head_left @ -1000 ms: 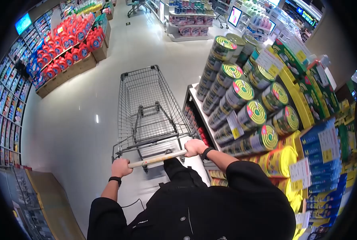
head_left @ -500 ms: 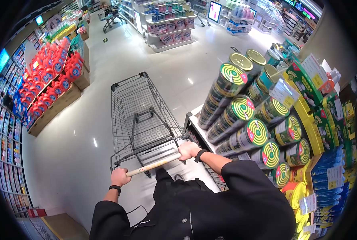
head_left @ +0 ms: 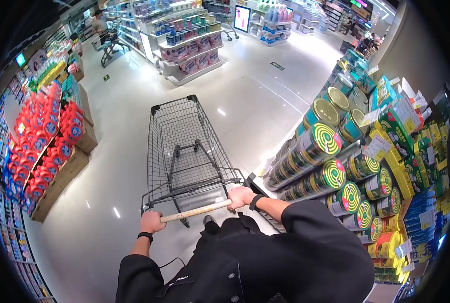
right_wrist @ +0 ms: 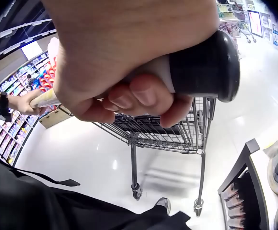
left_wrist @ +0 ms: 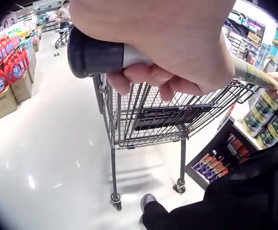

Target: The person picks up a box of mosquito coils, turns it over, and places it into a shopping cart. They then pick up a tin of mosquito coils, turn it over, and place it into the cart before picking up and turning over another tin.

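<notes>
A grey wire shopping cart (head_left: 187, 146) stands in front of me, its basket bare in the head view. My left hand (head_left: 152, 222) grips the left end of its pale push handle (head_left: 197, 210). Toward the other end, my right hand (head_left: 241, 197) holds the same bar. In the left wrist view, curled fingers (left_wrist: 144, 76) wrap under the handle beside its black end cap (left_wrist: 95, 55). The right wrist view likewise has fingers (right_wrist: 144, 93) bent round the bar, next to another black cap (right_wrist: 203, 67).
Stacked cans (head_left: 331, 177) on a low shelf line the right side, close to the cart. Red bottles (head_left: 43, 136) fill a cardboard-fronted display at left. Ahead stands a white shelf unit (head_left: 192, 53); a person (head_left: 99, 25) is beside another cart at far left.
The cart and I have moved forward along the aisle, with the view swinging right. Red bottles and stacked cans have slid back past us; the shelf unit appears nearer. Both hands keep their grip.
</notes>
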`<action>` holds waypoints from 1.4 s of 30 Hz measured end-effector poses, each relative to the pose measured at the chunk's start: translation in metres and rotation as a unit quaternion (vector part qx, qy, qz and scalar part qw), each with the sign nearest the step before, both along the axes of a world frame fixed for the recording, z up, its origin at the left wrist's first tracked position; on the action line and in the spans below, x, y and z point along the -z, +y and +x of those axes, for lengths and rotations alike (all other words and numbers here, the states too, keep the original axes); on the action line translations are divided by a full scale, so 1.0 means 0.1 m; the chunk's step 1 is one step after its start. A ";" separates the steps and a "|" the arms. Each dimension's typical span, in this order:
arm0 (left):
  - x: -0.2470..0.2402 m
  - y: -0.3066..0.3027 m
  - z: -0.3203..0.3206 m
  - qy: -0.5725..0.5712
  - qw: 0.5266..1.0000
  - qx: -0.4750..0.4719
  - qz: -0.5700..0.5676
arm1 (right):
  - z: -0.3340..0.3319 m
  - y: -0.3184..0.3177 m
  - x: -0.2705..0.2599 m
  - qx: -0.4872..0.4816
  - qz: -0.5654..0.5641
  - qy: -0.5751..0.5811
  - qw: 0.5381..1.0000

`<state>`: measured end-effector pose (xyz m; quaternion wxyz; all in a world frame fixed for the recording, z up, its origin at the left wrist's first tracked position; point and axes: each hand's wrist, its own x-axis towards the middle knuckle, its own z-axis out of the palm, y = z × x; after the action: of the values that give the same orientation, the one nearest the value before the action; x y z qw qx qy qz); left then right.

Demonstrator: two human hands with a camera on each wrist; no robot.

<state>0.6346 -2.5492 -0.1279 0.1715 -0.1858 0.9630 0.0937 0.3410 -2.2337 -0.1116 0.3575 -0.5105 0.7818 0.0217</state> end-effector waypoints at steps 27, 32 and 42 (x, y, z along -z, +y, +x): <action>0.38 -3.15 -4.77 -0.013 0.988 0.156 -0.004 | -3.42 -2.30 0.31 0.196 -0.025 0.016 0.980; 0.50 -3.55 -5.70 -0.040 0.981 0.188 -0.010 | -4.05 -2.57 0.34 0.228 -0.028 0.009 0.973; 0.63 -4.14 -7.80 -0.084 0.953 0.289 -0.038 | -5.33 -3.02 0.35 0.310 -0.029 0.011 0.950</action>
<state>-0.1453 -2.9634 -0.1908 0.2645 0.0868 0.9604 -0.0121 -0.1922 -2.5356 -0.1469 0.3231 -0.2527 0.9056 -0.1077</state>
